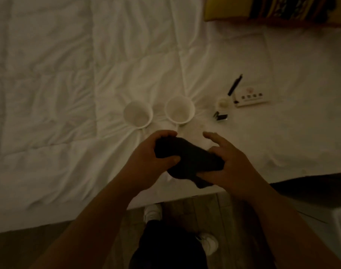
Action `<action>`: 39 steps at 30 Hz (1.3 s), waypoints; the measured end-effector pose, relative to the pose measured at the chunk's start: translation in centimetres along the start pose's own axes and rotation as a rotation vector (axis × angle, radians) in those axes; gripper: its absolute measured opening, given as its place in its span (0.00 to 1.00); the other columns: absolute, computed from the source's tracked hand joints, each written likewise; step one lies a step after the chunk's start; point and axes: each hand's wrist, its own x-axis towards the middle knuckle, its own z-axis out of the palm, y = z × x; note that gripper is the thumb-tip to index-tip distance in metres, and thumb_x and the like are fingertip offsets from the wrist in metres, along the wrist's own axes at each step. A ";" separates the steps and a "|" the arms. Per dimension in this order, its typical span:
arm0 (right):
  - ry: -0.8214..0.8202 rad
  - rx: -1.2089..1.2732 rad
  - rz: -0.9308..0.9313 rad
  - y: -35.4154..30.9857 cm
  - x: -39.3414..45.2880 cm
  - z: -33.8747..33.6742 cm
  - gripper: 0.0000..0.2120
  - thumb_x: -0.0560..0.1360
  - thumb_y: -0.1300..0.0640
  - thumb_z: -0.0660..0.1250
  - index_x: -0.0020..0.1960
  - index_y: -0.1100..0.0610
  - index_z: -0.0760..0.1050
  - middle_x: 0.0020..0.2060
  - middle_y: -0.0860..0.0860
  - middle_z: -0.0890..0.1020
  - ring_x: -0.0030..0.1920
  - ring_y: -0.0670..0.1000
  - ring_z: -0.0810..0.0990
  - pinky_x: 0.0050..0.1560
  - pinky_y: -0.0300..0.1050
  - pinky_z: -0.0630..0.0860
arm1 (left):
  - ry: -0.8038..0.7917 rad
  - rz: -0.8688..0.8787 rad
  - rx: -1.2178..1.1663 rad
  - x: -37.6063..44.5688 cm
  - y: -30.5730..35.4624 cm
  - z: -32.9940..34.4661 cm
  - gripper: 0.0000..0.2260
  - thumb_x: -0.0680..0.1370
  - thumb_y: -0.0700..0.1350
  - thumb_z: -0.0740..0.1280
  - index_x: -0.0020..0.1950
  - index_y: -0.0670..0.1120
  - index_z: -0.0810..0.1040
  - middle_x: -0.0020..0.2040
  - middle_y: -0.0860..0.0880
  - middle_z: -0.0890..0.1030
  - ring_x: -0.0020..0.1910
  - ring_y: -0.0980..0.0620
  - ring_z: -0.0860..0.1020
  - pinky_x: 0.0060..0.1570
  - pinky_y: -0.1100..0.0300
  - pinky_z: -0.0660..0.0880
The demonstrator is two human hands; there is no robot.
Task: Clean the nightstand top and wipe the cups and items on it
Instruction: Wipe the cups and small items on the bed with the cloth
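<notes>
Two hands are holding a dark cloth (187,158) just above the near edge of a white bed (68,94), a little below the middle of the view. At the cloth's 9 o'clock the left hand (146,164) is gripping it, fingers curling over its far end and the thumb pressing on its top. At its 3 o'clock the right hand (229,167) is pinching the other end with the thumb and lower fingers, while the index finger is sticking out free toward 11 o'clock.

Beyond the cloth, at 12 o'clock, two white cups are standing upright on the wrinkled duvet, close beside each other but apart: the left cup (138,114) and the right cup (180,110). At 2 o'clock from the cloth, several small items are lying together: a black pen (235,84), a white card box (250,97), a small white round thing (223,102) and a small black object (221,116), too blurred to identify.

At 6 o'clock, white shoes (153,212) are showing on a wooden floor (214,210). At the far 1 o'clock corner a patterned yellow and dark cushion (272,8) is lying on the bed.
</notes>
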 end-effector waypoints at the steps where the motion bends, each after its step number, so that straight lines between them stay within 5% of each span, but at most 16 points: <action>1: 0.011 0.130 0.011 -0.7 0.6 0.7 0.18 0.64 0.57 0.79 0.48 0.45 0.78 0.59 0.38 0.78 0.61 0.42 0.75 0.58 0.43 0.74 | 0.058 0.000 0.019 0.4 -0.4 -1.3 0.20 0.72 0.39 0.73 0.54 0.61 0.76 0.52 0.57 0.80 0.50 0.63 0.79 0.49 0.65 0.77; 4: 0.133 0.362 -0.005 -2.0 2.5 2.9 0.21 0.65 0.65 0.78 0.47 0.44 0.75 0.41 0.38 0.83 0.42 0.40 0.82 0.40 0.34 0.78 | 0.240 -0.001 0.189 1.8 -1.8 -4.8 0.15 0.75 0.44 0.71 0.55 0.60 0.73 0.52 0.56 0.79 0.47 0.62 0.79 0.44 0.68 0.74; 7: 0.292 0.379 -0.022 -2.9 3.9 4.9 0.24 0.66 0.64 0.77 0.51 0.43 0.71 0.43 0.30 0.80 0.45 0.35 0.80 0.37 0.28 0.76 | 0.423 0.153 0.551 3.9 -3.0 -7.6 0.22 0.73 0.45 0.72 0.65 0.53 0.71 0.61 0.50 0.75 0.56 0.55 0.75 0.53 0.61 0.74; 10: 0.389 0.207 -0.018 -3.9 4.4 6.8 0.28 0.69 0.59 0.76 0.62 0.42 0.68 0.48 0.30 0.78 0.51 0.31 0.77 0.43 0.26 0.75 | 0.310 0.210 0.839 7.0 -3.8 -8.2 0.38 0.70 0.53 0.74 0.75 0.50 0.59 0.75 0.45 0.60 0.72 0.42 0.60 0.65 0.44 0.65; 14: 0.503 -0.034 -0.094 -4.5 4.1 10.3 0.29 0.71 0.58 0.74 0.67 0.46 0.64 0.56 0.45 0.77 0.56 0.41 0.76 0.53 0.34 0.74 | 0.133 0.188 1.057 10.0 -4.7 -7.6 0.45 0.68 0.61 0.73 0.76 0.55 0.50 0.78 0.48 0.51 0.75 0.39 0.54 0.64 0.38 0.66; 17: 0.599 -0.060 -0.127 -4.9 4.1 11.8 0.22 0.69 0.60 0.76 0.60 0.56 0.72 0.52 0.51 0.78 0.51 0.47 0.77 0.51 0.38 0.77 | 0.191 0.138 0.960 10.7 -4.6 -7.8 0.40 0.70 0.55 0.74 0.76 0.52 0.55 0.74 0.45 0.59 0.66 0.37 0.65 0.58 0.43 0.71; 19: 0.660 -0.063 -0.164 -5.3 4.2 12.2 0.22 0.67 0.61 0.78 0.57 0.58 0.73 0.51 0.50 0.76 0.50 0.43 0.74 0.51 0.31 0.73 | 0.242 0.142 0.873 10.0 -4.6 -8.0 0.34 0.73 0.51 0.71 0.75 0.48 0.58 0.71 0.44 0.63 0.64 0.39 0.68 0.60 0.51 0.71; 22: 0.675 0.135 -0.183 -7.0 4.3 11.8 0.29 0.67 0.54 0.78 0.61 0.43 0.67 0.51 0.36 0.74 0.52 0.36 0.75 0.50 0.26 0.71 | 0.216 0.154 0.565 7.0 -4.1 -8.4 0.28 0.75 0.44 0.69 0.73 0.45 0.63 0.69 0.45 0.66 0.64 0.50 0.67 0.56 0.77 0.63; 23: 0.652 0.198 -0.201 -7.6 4.3 11.7 0.30 0.67 0.53 0.78 0.62 0.40 0.65 0.52 0.35 0.74 0.53 0.35 0.76 0.50 0.26 0.72 | 0.167 0.179 0.510 5.7 -3.4 -8.3 0.28 0.74 0.45 0.70 0.72 0.45 0.64 0.68 0.46 0.67 0.63 0.53 0.67 0.56 0.78 0.62; 26: 0.552 0.181 -0.273 -9.1 4.9 11.6 0.24 0.70 0.49 0.72 0.62 0.44 0.67 0.52 0.37 0.75 0.55 0.40 0.77 0.53 0.39 0.77 | -0.021 0.321 0.276 2.5 -2.4 -7.2 0.16 0.74 0.52 0.65 0.60 0.50 0.75 0.60 0.57 0.77 0.60 0.58 0.74 0.61 0.63 0.71; 28: 0.492 0.170 -0.292 -9.5 5.4 11.7 0.20 0.70 0.50 0.68 0.60 0.49 0.70 0.52 0.43 0.77 0.54 0.45 0.77 0.55 0.49 0.77 | -0.016 0.326 0.118 0.7 -2.6 -6.2 0.09 0.74 0.49 0.63 0.53 0.56 0.77 0.50 0.66 0.80 0.52 0.69 0.76 0.52 0.71 0.72; 31: 0.446 0.273 -0.286 -9.8 5.8 11.7 0.18 0.70 0.52 0.68 0.59 0.50 0.71 0.52 0.48 0.78 0.54 0.47 0.78 0.54 0.48 0.78 | 0.072 0.219 0.159 -0.1 -3.3 -6.0 0.24 0.73 0.34 0.67 0.68 0.45 0.68 0.52 0.63 0.75 0.50 0.76 0.72 0.50 0.75 0.69; 35: 0.448 0.457 -0.238 -9.7 7.0 10.7 0.17 0.73 0.56 0.69 0.59 0.47 0.70 0.50 0.41 0.78 0.53 0.40 0.79 0.52 0.35 0.76 | 0.017 0.199 -0.076 -0.4 -2.9 -6.5 0.36 0.67 0.47 0.74 0.72 0.43 0.63 0.63 0.50 0.73 0.60 0.59 0.75 0.57 0.64 0.74; 39: 0.350 0.722 -0.154 -8.6 8.2 7.8 0.16 0.74 0.62 0.65 0.61 0.59 0.70 0.52 0.45 0.78 0.51 0.40 0.80 0.51 0.36 0.76 | 0.016 0.249 -0.063 -1.1 -2.1 -7.0 0.41 0.65 0.48 0.76 0.75 0.47 0.60 0.68 0.46 0.72 0.66 0.45 0.73 0.60 0.43 0.74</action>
